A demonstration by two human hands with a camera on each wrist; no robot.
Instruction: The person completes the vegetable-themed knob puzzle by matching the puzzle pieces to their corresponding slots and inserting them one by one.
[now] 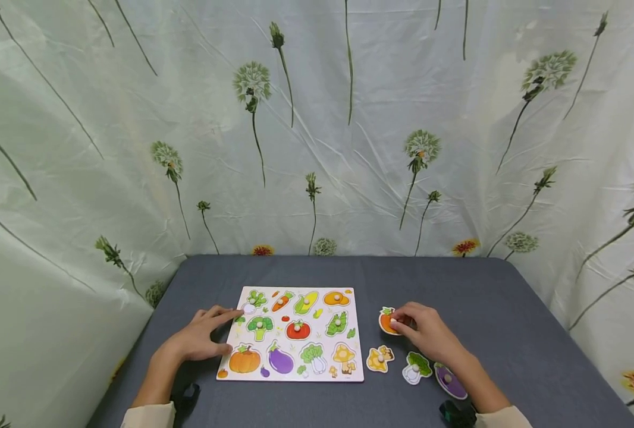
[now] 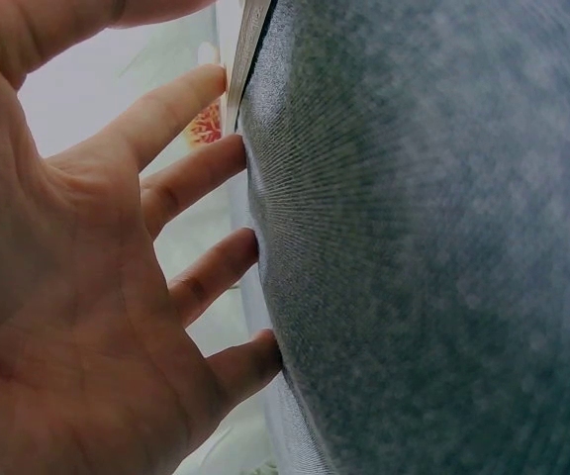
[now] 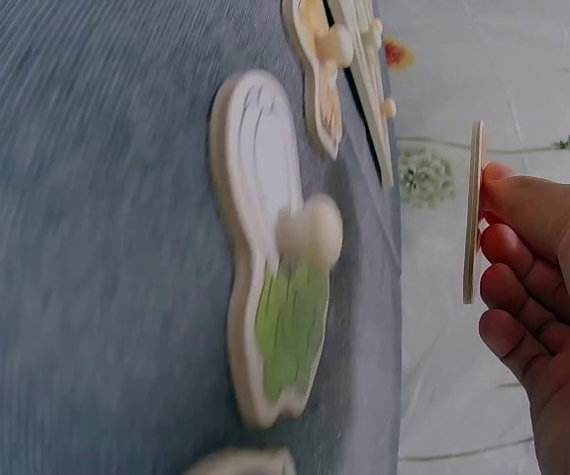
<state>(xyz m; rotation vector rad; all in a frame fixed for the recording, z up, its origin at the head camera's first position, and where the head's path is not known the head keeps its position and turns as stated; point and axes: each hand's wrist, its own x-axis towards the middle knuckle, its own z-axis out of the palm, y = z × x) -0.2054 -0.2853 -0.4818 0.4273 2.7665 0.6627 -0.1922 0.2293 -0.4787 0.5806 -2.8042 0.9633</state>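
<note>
A vegetable puzzle board (image 1: 319,340) lies flat on the table, with knobbed pieces in its upper two rows and knobless pictures along the bottom row. At its left edge, my left hand (image 1: 196,337) spreads its fingers, index fingertip and thumb touching the board. My right hand (image 1: 429,333) pinches an orange pumpkin piece (image 1: 385,321) right of the board. In the right wrist view that piece (image 3: 473,213) appears edge-on, apart from the table. Nearby lie a mushroom piece (image 1: 378,359), a bok choy piece (image 1: 416,368) and an eggplant piece (image 1: 449,381), partly below the right forearm.
A dark grey cloth covers the table (image 1: 274,270). Behind and beside it hangs a pale curtain (image 1: 328,148) printed with dandelions. Dark wrist devices show near both cream sleeves (image 1: 148,416).
</note>
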